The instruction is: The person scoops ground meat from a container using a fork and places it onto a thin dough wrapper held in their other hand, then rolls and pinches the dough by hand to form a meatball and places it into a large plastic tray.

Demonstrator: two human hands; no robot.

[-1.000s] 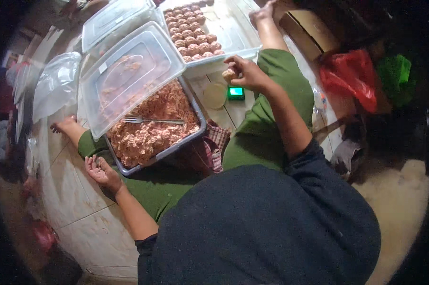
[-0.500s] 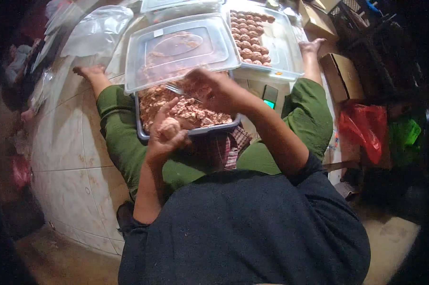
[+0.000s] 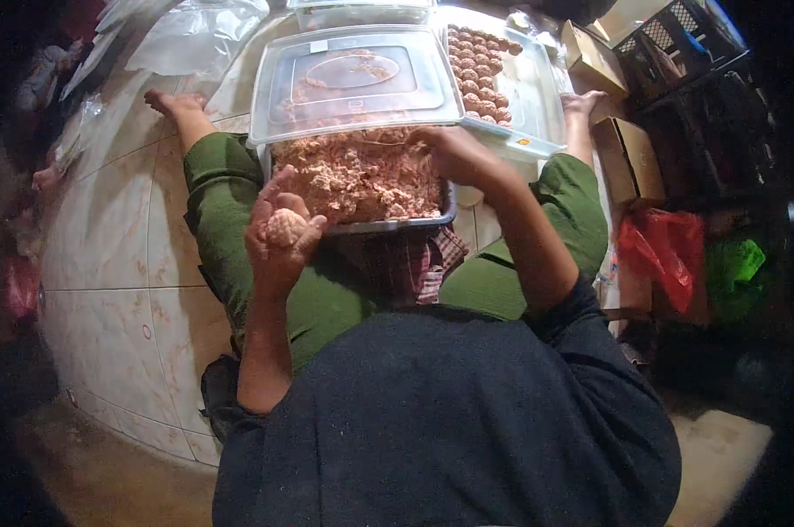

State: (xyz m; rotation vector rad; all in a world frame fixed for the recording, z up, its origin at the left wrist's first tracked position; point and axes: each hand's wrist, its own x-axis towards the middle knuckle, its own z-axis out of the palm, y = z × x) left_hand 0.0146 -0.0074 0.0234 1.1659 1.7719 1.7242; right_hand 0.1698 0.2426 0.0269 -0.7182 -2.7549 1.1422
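On the open palm and curled fingers of my left hand (image 3: 267, 252) rests a round ball of pinkish minced meat (image 3: 286, 228), at the tub's near left corner. Between my legs stands the dark-rimmed tub (image 3: 388, 227), filled with loose minced meat (image 3: 353, 180). My right hand (image 3: 471, 160) is over the tub's right side, its fingers closed. A thin metal utensil, a fork by its tines half a second ago, reaches left from those fingers; most of it is hidden now. A clear plastic lid (image 3: 362, 97) covers the far part of the tub.
Beyond to the right, a clear tray (image 3: 537, 140) holds rows of meatballs (image 3: 474, 75). Another clear container (image 3: 362, 16) stands behind the lid. Cardboard boxes (image 3: 627, 158), a red plastic bag (image 3: 665, 255) and a black crate (image 3: 678, 44) line the right. Plastic sheets (image 3: 190, 39) lie far left.
My right hand has moved right, away from my left hand, to the tub's right side. My left hand has shifted slightly left with the ball still in it. The view has shifted a little.
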